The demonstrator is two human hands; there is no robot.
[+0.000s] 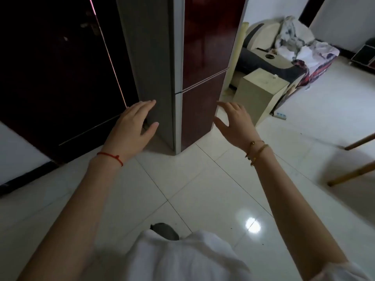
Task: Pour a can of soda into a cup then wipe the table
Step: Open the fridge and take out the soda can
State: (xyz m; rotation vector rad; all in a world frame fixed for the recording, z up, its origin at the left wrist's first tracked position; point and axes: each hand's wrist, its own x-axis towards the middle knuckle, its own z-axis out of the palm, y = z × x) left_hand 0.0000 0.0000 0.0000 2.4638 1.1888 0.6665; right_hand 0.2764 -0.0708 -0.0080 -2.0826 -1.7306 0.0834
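Hands both stretched fwd, fingers spread loose, holding nothing: left hand (133,123) w/ red string bracelet (111,157) at the wrist, in front of the fridge (162,57) grey side; right hand (235,122) w/ gold bangles (256,152), before its dark red door. Fridge stood on glossy white floor tiles (203,189), a light glare reflected on them. Dark wooden door (60,67) to the left. Cream box (261,88) & cluttered sofa (284,55) w/ cloths beyond, right. Wooden legs (353,175) at right edge. Soda can, cup & table not in view.
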